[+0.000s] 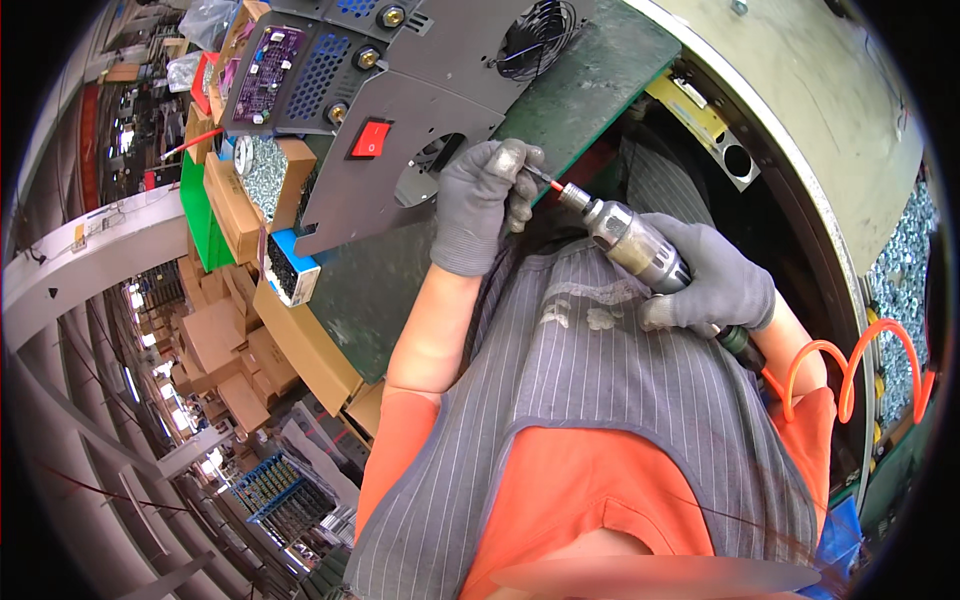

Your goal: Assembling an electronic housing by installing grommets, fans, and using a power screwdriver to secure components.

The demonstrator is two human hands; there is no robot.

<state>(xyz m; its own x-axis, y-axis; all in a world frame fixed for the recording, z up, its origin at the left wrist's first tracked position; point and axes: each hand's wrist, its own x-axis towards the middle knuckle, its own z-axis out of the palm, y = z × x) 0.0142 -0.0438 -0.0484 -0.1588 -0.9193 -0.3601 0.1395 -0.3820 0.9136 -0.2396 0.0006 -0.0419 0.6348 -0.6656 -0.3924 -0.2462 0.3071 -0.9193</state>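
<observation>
My right hand (725, 270), in a grey glove, is wrapped round the silver body of an air screwdriver (635, 245). An orange coiled hose (848, 375) runs by its rear end. The driver's bit (548, 180), with a red section, points to the upper left at my left hand (472, 205). That gloved hand is closed, thumb and fingers pinched at the bit's tip; what lies between them is too small to make out. Just beyond stands a grey sheet-metal housing (365, 195) with a red rocker switch (371, 139) and round cutouts.
The housing carries a purple circuit board (268, 75) and a black fan (537, 40). Left of it are a carton of small metal parts (262, 170) and a blue-white box (290, 270). Green matting (600, 90) covers the bench. More metal parts (900, 290) lie far right.
</observation>
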